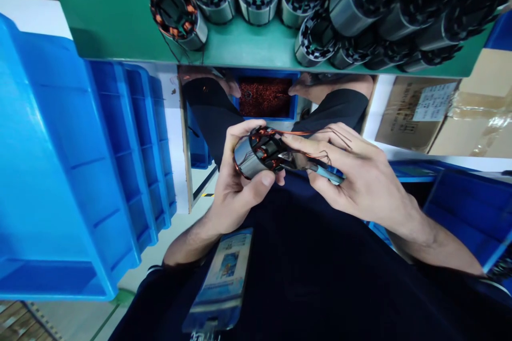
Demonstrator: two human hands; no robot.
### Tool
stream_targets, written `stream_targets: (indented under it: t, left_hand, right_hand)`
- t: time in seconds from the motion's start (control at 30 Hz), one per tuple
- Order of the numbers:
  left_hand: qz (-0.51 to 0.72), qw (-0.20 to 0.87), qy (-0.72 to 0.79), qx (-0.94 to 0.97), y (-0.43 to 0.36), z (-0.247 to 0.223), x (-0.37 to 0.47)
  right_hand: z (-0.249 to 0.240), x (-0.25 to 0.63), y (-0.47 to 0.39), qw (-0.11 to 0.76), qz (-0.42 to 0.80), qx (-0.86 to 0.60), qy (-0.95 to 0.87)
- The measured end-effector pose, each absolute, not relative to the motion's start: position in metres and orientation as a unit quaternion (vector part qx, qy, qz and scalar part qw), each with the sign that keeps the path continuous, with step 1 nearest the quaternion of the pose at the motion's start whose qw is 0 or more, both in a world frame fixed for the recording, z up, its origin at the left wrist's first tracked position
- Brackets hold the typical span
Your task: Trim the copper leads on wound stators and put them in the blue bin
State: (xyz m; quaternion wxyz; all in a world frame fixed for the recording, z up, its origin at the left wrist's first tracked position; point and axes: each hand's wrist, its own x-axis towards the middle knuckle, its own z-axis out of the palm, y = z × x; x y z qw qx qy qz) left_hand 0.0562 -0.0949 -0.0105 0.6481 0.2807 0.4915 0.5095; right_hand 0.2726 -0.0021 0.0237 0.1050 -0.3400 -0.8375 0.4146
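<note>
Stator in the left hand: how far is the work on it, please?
Copper windings already sit in the stator. The left hand holds it; the right hand holds a blue-handled tool at its open end. Loose wires stick out, so tidying them probably remains.

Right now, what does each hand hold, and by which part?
The left hand holds a wound motor stator around its metal shell; the right hand, a plier-like tool by its blue handle.
</note>
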Motion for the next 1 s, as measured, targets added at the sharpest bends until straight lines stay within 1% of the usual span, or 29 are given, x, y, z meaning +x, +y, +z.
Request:
stream_targets:
  t: [0.23,0.4,0.57,0.73,0.9,1.0]
  left_hand:
    - [0.504,0.655,0.489,0.279,-0.097,-0.008,0.059]
    - [0.508,0.647,0.502,0.267,-0.099,-0.015,0.062]
    - [0.526,0.644,0.505,0.229,-0.1,-0.03,0.066]
    - [0.574,0.644,0.467,0.194,-0.097,-0.029,0.066]
    - [0.585,0.63,0.468,0.201,-0.095,-0.018,0.068]
    - [0.58,0.62,0.481,0.221,-0.097,-0.015,0.069]
  right_hand:
    - [0.028,0.272,-0.005,0.113,0.398,-0.321,-0.852]
    - [0.017,0.271,-0.005,0.111,0.364,-0.337,-0.861]
    - [0.0,0.265,-0.002,0.111,0.414,-0.354,-0.831]
    - [0.0,0.265,-0.001,0.119,0.451,-0.375,-0.801]
    - [0.009,0.265,0.0,0.099,0.417,-0.365,-0.827]
    - [0.013,0.262,0.0,0.106,0.396,-0.351,-0.842]
